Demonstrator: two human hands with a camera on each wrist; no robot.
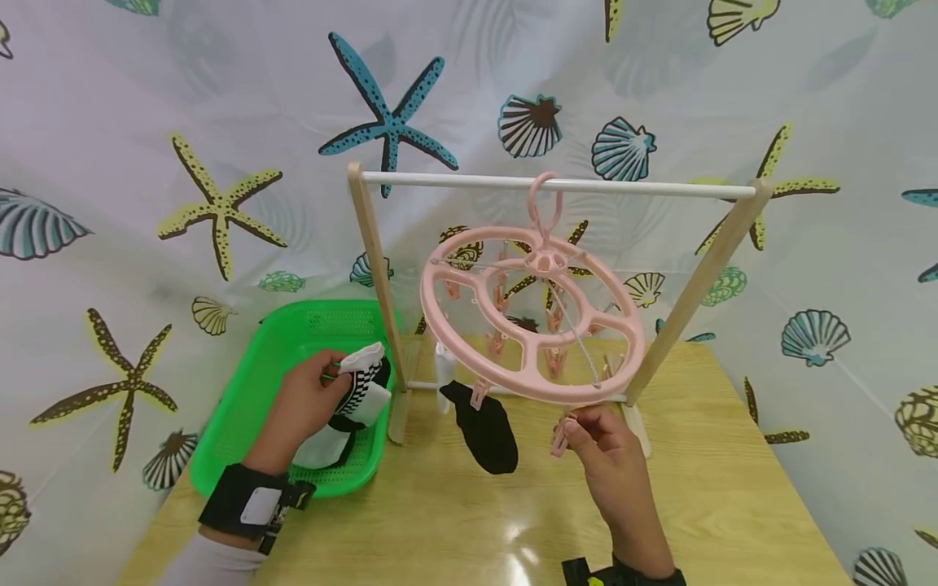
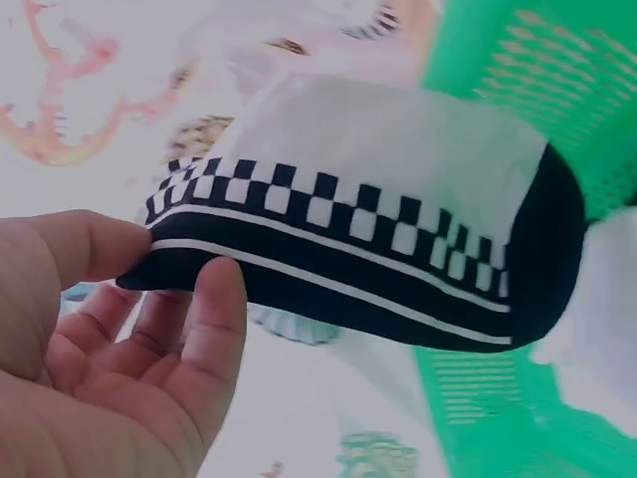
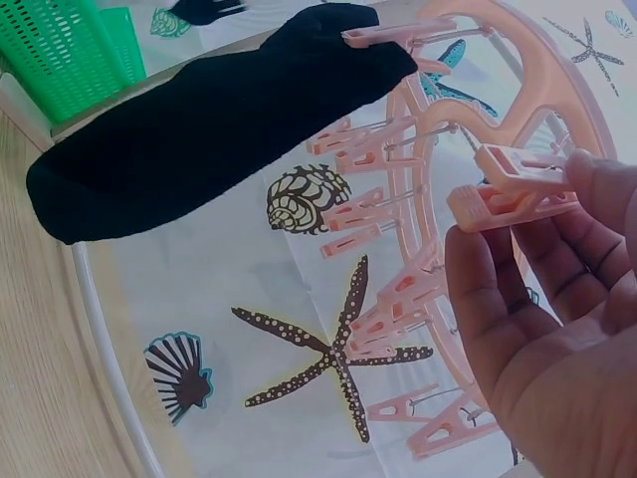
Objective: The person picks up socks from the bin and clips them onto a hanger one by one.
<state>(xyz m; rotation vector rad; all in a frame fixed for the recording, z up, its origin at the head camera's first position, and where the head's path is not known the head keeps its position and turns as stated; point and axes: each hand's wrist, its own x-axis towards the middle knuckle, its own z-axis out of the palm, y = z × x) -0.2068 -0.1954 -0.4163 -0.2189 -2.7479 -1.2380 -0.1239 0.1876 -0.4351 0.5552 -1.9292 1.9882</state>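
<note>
My left hand (image 1: 311,400) pinches a black-and-white checkered sock (image 1: 364,396) by one end, above the green basket. In the left wrist view the sock (image 2: 368,224) stretches out sideways from the thumb and fingertips, with a black toe and white stripes. My right hand (image 1: 614,464) grips a pink clothespin (image 3: 513,189) at the near edge of the pink round drying hanger (image 1: 531,358). A black sock (image 1: 489,431) hangs from another clip of the hanger, left of my right hand. Behind it a white item (image 1: 444,376) hangs partly hidden.
A wooden stand with a white bar (image 1: 454,180) carries the hanger by its hook. The green basket (image 1: 242,391) stands on the wooden table (image 1: 440,521) at the left, with more white and black cloth (image 1: 322,448) inside. A shell-and-starfish patterned sheet (image 1: 469,81) covers the back.
</note>
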